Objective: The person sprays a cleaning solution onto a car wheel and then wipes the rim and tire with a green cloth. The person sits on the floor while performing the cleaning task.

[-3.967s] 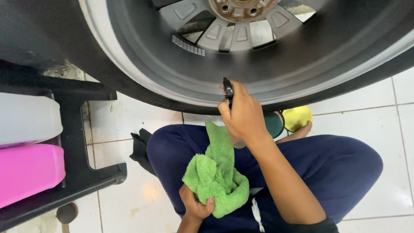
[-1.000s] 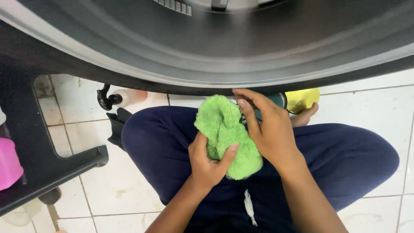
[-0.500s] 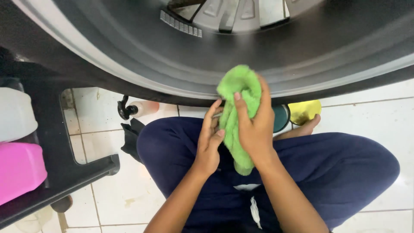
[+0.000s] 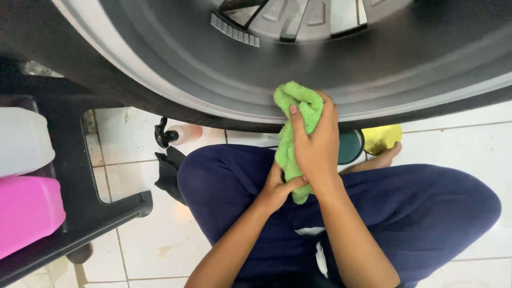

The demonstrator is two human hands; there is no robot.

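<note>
Now pressing green cloth higher against the wheel rim, right hand grip clamping it, left hand pinching its tail below. Sitting far left of grip: pink jug, white jug.

— Cloth? 
— Green microfibre cloth, fluffy, bunched into a long vertical wad. Top end pressed against dark wheel rim, lower end hanging over navy-trousered lap.
— Held how?
— Clasped by right hand across upper half; pinched at lower end by left hand.
</note>
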